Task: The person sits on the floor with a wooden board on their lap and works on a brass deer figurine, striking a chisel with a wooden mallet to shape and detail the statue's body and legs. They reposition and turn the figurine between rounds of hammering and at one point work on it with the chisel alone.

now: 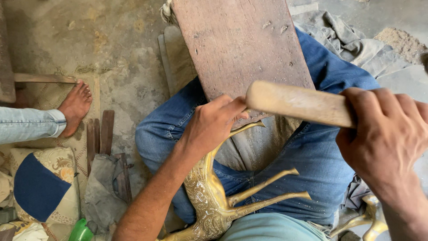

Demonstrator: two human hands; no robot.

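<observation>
My left hand grips the front part of a brass deer figure with engraved sides, pressing it against the near end of a wooden plank. The figure's thin legs stick out to the right over my jeans. My right hand is closed around a thick pale wooden handle, whose rounded end hovers just right of my left fingers. The plank rests across my lap and runs away from me.
Another person's bare foot and denim leg lie at the left. A patterned cushion, grey cloths and dark wooden strips sit lower left. Another brass piece shows lower right. Concrete floor around.
</observation>
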